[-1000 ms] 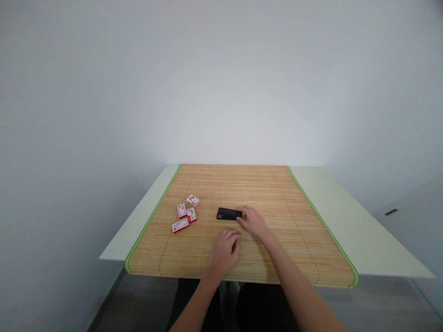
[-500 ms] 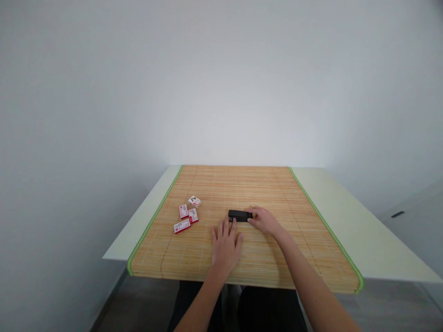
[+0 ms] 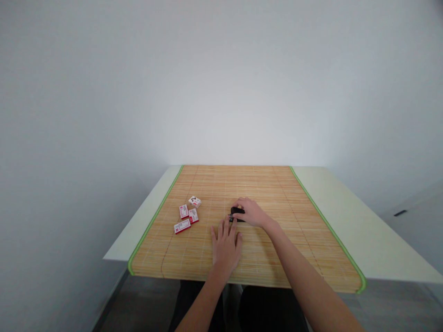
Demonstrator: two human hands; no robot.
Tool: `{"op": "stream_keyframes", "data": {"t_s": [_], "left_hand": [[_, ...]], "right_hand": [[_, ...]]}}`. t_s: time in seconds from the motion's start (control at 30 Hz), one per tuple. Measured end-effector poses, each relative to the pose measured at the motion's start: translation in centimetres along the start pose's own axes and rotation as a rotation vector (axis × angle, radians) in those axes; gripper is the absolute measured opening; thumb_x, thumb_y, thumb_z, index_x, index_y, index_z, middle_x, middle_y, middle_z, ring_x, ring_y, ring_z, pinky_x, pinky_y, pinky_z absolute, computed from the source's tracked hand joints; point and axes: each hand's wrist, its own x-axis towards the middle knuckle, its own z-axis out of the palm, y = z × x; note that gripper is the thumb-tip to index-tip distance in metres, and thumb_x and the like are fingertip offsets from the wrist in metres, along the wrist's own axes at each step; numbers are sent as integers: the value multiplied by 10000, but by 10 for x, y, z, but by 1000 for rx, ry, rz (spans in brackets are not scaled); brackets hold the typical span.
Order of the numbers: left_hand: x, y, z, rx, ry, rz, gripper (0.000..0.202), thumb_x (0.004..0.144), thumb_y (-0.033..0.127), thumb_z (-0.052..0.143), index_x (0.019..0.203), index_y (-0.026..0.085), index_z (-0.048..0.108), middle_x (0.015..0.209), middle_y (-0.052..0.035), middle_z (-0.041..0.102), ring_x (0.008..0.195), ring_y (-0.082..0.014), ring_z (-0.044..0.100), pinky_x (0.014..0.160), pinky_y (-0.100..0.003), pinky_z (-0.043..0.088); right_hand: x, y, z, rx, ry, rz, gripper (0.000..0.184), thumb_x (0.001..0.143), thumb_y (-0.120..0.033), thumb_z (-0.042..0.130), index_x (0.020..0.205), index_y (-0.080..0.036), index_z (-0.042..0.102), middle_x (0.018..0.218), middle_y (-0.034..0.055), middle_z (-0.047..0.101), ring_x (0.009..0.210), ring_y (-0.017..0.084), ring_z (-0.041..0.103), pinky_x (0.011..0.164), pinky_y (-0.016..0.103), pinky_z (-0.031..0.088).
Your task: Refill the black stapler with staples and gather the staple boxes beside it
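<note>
A black stapler (image 3: 236, 210) lies crosswise on the bamboo mat in front of me. My right hand (image 3: 252, 212) reaches over it from the right, thumb and fingers closed on its upper arm near the left end. That top part looks lifted a little at the left, and the hand hides much of the rest. My left hand (image 3: 225, 246) rests flat on the mat, fingers spread and pointing away from me. Its fingertips touch the near left end of the stapler, where a small metal part shows.
Several small red-and-white boxes (image 3: 182, 226) lie grouped on the left of the mat. The bamboo mat (image 3: 256, 182) has green edging and covers the middle of a white table (image 3: 349, 216). A pale wall (image 3: 228, 92) stands behind the table.
My right hand has moved left along the stapler, from its right end to its upper arm. The stapler's top now sits slightly higher at the left. My left hand has stayed put.
</note>
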Motion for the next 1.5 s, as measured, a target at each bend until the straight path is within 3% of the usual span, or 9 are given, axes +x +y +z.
{"op": "stream_keyframes", "data": {"t_s": [0.23, 0.4, 0.67, 0.83, 0.97, 1.13, 1.27, 1.4, 1.5], "left_hand": [[1, -1, 0, -69, 12, 7, 570, 1041, 383, 381, 1603, 387, 287, 1669, -8, 317, 1553, -329, 225, 1247, -676, 63], [1, -1, 2, -97, 35, 8, 573, 1037, 385, 399, 1600, 385, 296, 1675, -14, 303, 1555, -334, 213, 1241, -687, 67], [1, 0, 1, -108, 38, 5, 580, 1027, 375, 424, 1594, 400, 305, 1684, -1, 278, 1544, -340, 232, 1232, -698, 84], [0, 0, 1, -83, 45, 3, 586, 1024, 367, 426, 1597, 393, 303, 1678, -2, 293, 1551, -334, 217, 1241, -684, 87], [0, -1, 1, -83, 57, 11, 581, 1022, 365, 435, 1591, 389, 319, 1674, -6, 304, 1554, -327, 215, 1246, -670, 106], [-3, -3, 1, -159, 81, 44, 541, 1021, 331, 444, 1559, 352, 395, 1666, -17, 316, 1557, -285, 214, 1262, -561, 207], [1, -24, -11, -179, 183, -66, 433, 1008, 307, 468, 1432, 288, 549, 1618, -59, 370, 1508, -289, 293, 1236, -507, 269], [16, -71, -36, -61, 334, -319, 425, 948, 338, 566, 1347, 192, 578, 1525, -162, 414, 1414, -364, 361, 1172, -573, 286], [27, -105, -49, 39, 377, -430, 430, 907, 366, 624, 1287, 171, 589, 1489, -179, 423, 1355, -373, 382, 1131, -572, 297]], "right_hand": [[-40, 29, -44, 325, 111, 31, 353, 890, -404, 703, 1217, -270, 688, 1174, 55, 717, 1004, 212, 667, 792, 332, 535], [-78, 63, -51, 554, 173, 153, 410, 876, -487, 707, 1214, -260, 663, 1185, 70, 728, 1106, 244, 678, 909, 393, 570], [-129, 114, -12, 565, 327, 349, 533, 815, -613, 718, 1204, -249, 691, 1122, 84, 754, 1039, 282, 693, 940, 453, 567], [-132, 115, 6, 526, 407, 350, 529, 837, -594, 692, 1241, -253, 694, 1104, 76, 758, 983, 280, 700, 934, 462, 562], [-132, 113, 18, 531, 483, 392, 681, 839, -580, 693, 1430, -266, 562, 1191, 86, 721, 991, 269, 694, 911, 451, 571], [-138, 112, 34, 478, 589, 439, 777, 842, -584, 697, 1510, -262, 466, 1283, 104, 676, 1112, 280, 661, 1031, 500, 521], [-140, 105, 36, 443, 646, 411, 715, 878, -572, 664, 1501, -274, 478, 1392, 120, 627, 1237, 296, 615, 1102, 524, 474], [-138, 96, 33, 432, 663, 416, 679, 891, -580, 642, 1476, -260, 513, 1372, 132, 644, 1233, 306, 622, 1092, 539, 482], [-138, 91, 29, 440, 658, 416, 661, 893, -585, 638, 1460, -261, 537, 1377, 130, 648, 1235, 311, 626, 1082, 538, 490]]}}
